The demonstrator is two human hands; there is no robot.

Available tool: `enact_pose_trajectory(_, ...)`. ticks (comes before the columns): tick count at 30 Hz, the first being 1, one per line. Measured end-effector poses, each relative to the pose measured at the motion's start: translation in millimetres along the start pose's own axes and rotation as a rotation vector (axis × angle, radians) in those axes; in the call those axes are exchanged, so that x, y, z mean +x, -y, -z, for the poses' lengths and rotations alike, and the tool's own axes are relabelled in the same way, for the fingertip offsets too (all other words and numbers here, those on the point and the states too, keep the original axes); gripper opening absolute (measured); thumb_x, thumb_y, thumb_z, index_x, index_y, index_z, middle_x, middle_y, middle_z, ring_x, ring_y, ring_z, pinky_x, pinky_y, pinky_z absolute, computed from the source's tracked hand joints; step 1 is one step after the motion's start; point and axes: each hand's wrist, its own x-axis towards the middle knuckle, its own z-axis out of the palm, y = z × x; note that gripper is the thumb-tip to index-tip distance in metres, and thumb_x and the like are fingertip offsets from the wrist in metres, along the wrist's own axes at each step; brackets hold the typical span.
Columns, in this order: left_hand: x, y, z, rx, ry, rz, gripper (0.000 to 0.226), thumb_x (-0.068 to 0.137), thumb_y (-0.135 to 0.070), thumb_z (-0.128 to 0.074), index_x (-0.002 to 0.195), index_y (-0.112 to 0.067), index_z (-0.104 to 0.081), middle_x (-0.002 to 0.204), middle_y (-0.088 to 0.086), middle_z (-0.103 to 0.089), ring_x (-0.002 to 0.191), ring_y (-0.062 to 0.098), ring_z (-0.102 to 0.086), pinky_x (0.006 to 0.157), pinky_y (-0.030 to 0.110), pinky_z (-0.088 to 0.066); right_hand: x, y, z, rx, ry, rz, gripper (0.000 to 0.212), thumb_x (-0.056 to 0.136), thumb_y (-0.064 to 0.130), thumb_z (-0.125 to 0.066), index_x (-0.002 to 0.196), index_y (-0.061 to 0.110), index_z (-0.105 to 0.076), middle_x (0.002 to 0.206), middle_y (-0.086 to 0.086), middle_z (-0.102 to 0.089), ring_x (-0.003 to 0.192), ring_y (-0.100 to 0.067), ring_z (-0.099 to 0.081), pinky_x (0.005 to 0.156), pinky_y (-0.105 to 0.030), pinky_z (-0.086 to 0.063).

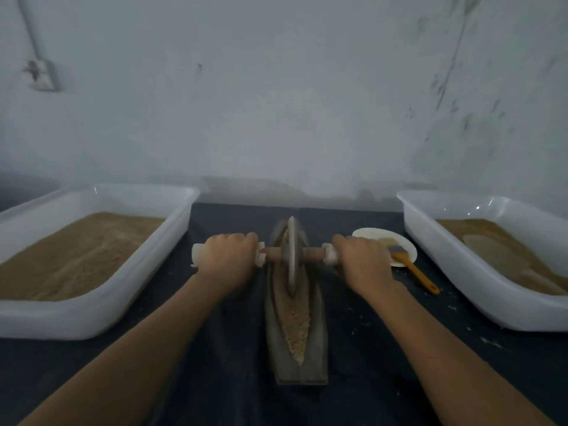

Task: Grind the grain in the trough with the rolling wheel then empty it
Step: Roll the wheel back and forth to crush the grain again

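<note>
The trough (296, 318) lies mid-desk, its long axis running from the near edge toward the far edge, grain (296, 321) inside. The wheel (291, 256) stands upright in its far half, axle crosswise. The left hand (226, 256) and right hand (362, 259) each grip an axle end, equally near, both arms extended, knuckles up.

A table (362, 348) covered by a dark cloth is seen, flecked with pale crumbs on its right side. On it, at the centre, a long grey trough (318, 342) is set lengthwise. A white tub (92, 318) is placed at the left and another white tub (479, 290) at the right. A white plate (372, 234) and an orange-handled brush (415, 269) are laid between trough and right tub
</note>
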Motion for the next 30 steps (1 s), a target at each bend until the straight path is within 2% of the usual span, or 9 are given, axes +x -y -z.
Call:
enact_pose_trajectory(3, 1.5, -0.3, 2.2, -0.07, 0.041, 0.02, 0.017, 0.088, -0.038, -0.053, 0.086, -0.025, -0.043, 0.092, -0.003, -0.063, 0.075, 0.021, -0.058, 0.061, 0.032, -0.034, 3.9, 0.4, 4.1, 0.005, 0.018, 0.006, 0.02, 0.084, 0.033, -0.061, 0.095, 0.022, -0.048, 0.09, -0.001, -0.064, 0.079, -0.024, -0.062, 0.056, -0.031, -0.033)
enact_pose_trajectory(7, -39.2, 0.0, 20.5, -0.064, 0.073, -0.027, 0.034, 0.081, -0.044, -0.061, 0.074, -0.032, -0.029, 0.071, -0.01, -0.049, 0.057, 0.012, -0.038, 0.055, 0.031, -0.029, -45.0, -2.2, 24.3, 0.009, -0.014, 0.101, 0.027, 0.071, 0.028, -0.074, 0.082, 0.023, -0.05, 0.071, 0.002, -0.06, 0.059, -0.019, -0.057, 0.048, -0.029, -0.028)
enact_pose_trajectory(11, -77.8, 0.8, 54.9, 0.041, -0.101, -0.186, 0.049, 0.066, -0.039, -0.072, 0.068, -0.031, -0.024, 0.059, -0.013, -0.032, 0.047, 0.012, -0.038, 0.045, 0.025, -0.013, -95.1, -9.6, 46.9, 0.074, 0.007, 0.104, 0.04, 0.057, 0.033, -0.082, 0.075, 0.027, -0.047, 0.06, 0.005, -0.053, 0.049, -0.015, -0.05, 0.04, -0.03, -0.037)
enact_pose_trajectory(13, -81.0, -0.1, 62.0, 0.082, -0.059, -0.18, 0.045, 0.07, -0.039, -0.068, 0.07, -0.032, -0.023, 0.059, -0.013, -0.031, 0.05, 0.012, -0.036, 0.046, 0.025, -0.012, -104.4, -10.6, 47.1, 0.081, 0.058, 0.081, 0.043, 0.059, 0.037, -0.081, 0.077, 0.03, -0.042, 0.063, 0.006, -0.054, 0.052, -0.013, -0.051, 0.043, -0.032, -0.039)
enact_pose_trajectory(15, -73.1, -2.2, 54.3, 0.06, 0.006, -0.125, 0.035, 0.079, -0.04, -0.06, 0.074, -0.031, -0.027, 0.066, -0.012, -0.039, 0.059, 0.013, -0.045, 0.05, 0.028, -0.02, -98.0, -9.4, 40.6, 0.073, 0.114, 0.058, 0.041, 0.068, 0.041, -0.075, 0.08, 0.033, -0.036, 0.07, 0.008, -0.056, 0.058, -0.013, -0.053, 0.047, -0.03, -0.038)
enact_pose_trajectory(18, -44.6, -2.9, 35.5, 0.016, 0.074, -0.091, 0.028, 0.081, -0.04, -0.058, 0.081, -0.03, -0.033, 0.08, -0.009, -0.054, 0.075, 0.017, -0.058, 0.059, 0.03, -0.03, -67.4, -6.9, 22.0, 0.089, 0.126, 0.029, 0.031, 0.076, 0.044, -0.068, 0.087, 0.031, -0.043, 0.077, 0.006, -0.059, 0.066, -0.015, -0.057, 0.055, -0.032, -0.046)
enact_pose_trajectory(23, 8.6, 4.5, 0.1, -0.007, 0.019, -0.011, 0.021, 0.082, -0.038, -0.055, 0.079, -0.03, -0.037, 0.077, -0.008, -0.056, 0.067, 0.019, -0.055, 0.057, 0.031, -0.033, -1.9, -5.2, -10.6, 0.042, -0.002, -0.031, 0.023, 0.081, 0.036, -0.066, 0.09, 0.023, -0.05, 0.081, 0.002, -0.063, 0.07, -0.021, -0.061, 0.057, -0.032, -0.045)
enact_pose_trajectory(27, 16.6, 2.9, 1.7, 0.004, -0.002, -0.024, 0.019, 0.083, -0.039, -0.057, 0.082, -0.027, -0.042, 0.082, -0.005, -0.06, 0.071, 0.02, -0.059, 0.058, 0.031, -0.034, 10.0, -3.8, -14.1, 0.037, -0.009, -0.03, 0.019, 0.084, 0.032, -0.061, 0.094, 0.02, -0.05, 0.087, -0.001, -0.065, 0.076, -0.024, -0.062, 0.057, -0.033, -0.038)
enact_pose_trajectory(30, -11.6, -2.3, 16.0, 0.045, 0.025, -0.046, 0.022, 0.083, -0.04, -0.056, 0.081, -0.028, -0.038, 0.081, -0.006, -0.06, 0.072, 0.018, -0.06, 0.058, 0.03, -0.034, -18.8, -4.4, 1.9, 0.101, 0.058, 0.004, 0.021, 0.083, 0.035, -0.063, 0.094, 0.022, -0.049, 0.086, 0.001, -0.064, 0.074, -0.021, -0.061, 0.058, -0.032, -0.042)
